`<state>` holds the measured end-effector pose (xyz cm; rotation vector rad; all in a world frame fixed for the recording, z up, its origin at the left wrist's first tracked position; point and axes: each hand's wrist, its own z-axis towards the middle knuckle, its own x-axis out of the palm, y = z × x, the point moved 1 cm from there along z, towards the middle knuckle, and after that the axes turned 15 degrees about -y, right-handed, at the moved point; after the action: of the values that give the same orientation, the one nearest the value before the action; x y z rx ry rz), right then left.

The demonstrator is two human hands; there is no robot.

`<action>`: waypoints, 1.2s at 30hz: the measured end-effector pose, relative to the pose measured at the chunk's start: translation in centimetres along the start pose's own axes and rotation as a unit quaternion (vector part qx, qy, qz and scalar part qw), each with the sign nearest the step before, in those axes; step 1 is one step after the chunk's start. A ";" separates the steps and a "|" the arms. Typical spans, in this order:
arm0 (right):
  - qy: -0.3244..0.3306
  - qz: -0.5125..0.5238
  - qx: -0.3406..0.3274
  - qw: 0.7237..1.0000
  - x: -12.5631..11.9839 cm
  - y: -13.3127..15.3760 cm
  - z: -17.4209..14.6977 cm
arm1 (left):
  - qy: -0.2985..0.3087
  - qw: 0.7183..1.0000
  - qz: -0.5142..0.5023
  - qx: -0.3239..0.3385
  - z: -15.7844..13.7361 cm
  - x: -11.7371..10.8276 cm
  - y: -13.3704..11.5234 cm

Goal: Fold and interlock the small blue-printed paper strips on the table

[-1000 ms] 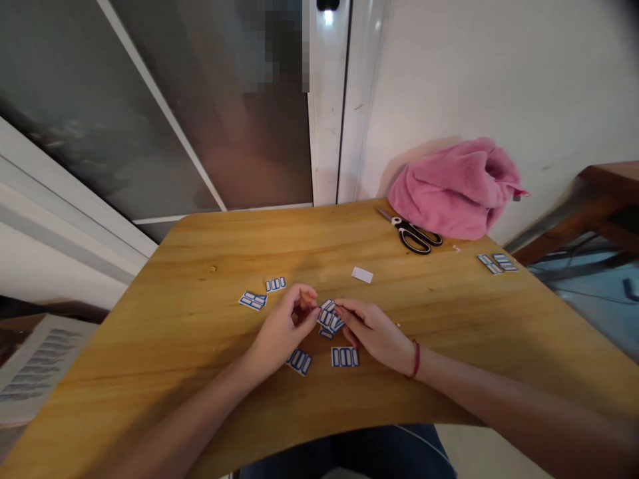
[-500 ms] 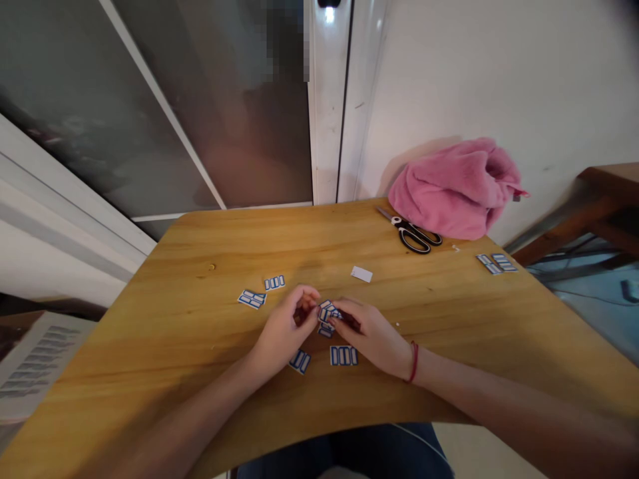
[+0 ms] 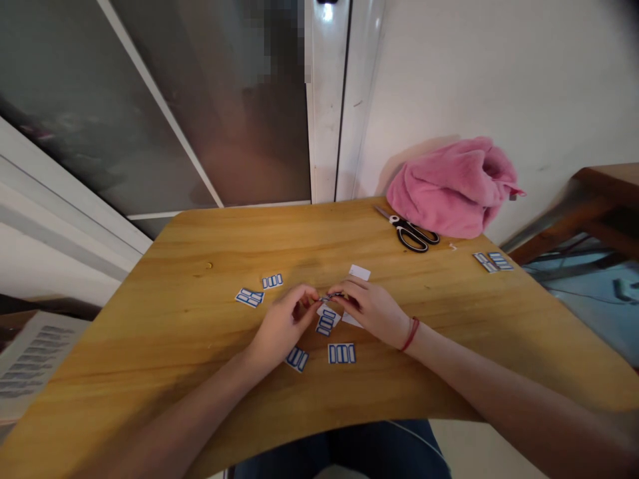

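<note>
My right hand has thumb and forefinger pinched on a thin piece, seen nearly edge-on above the table. My left hand brings its thumb and forefinger to the other end; I cannot tell whether they grip it or merely touch. The piece shows too little to say whether it is one layer or several.

Risk one: bending or tearing, if my two hands pull unevenly on something this thin. Risk two: a drop, if the right pinch slackens, since the left hold is unconfirmed.

Just below my fingertips lies a blue-framed card; a dropped piece would probably land there and mix. A white slip lies partly hidden by my right hand, liable to be dragged if I lower it.

Nearer my body lie a three-frame card and, beside my left forearm, a second card that a careless sleeve-side sweep could shift.

Farther out, the cards at the right edge could fall if knocked. The scissors, near the pink cloth, lie well apart from my hands; I judge them a low hazard.
</note>
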<state>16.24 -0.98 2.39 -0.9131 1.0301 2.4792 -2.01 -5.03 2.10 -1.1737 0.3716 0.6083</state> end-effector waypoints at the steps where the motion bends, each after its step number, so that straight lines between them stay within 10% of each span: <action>1: -0.009 -0.010 -0.003 1.000 0.1 -0.2 0.1 | -0.005 1.000 0.007 0.014 0.1 0.1 0.2; 13: 0.020 -0.033 0.041 0.998 1.1 -1.6 0.0 | 0.059 0.972 0.103 0.202 0.4 -0.2 0.9; 36: 0.048 0.022 0.052 0.997 1.4 -0.8 0.1 | 0.051 0.999 0.004 0.014 1.0 0.7 0.9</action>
<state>15.50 -0.29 1.10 -0.9948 1.2096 2.4127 -2.03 -3.66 1.42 -1.1799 0.4694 0.5500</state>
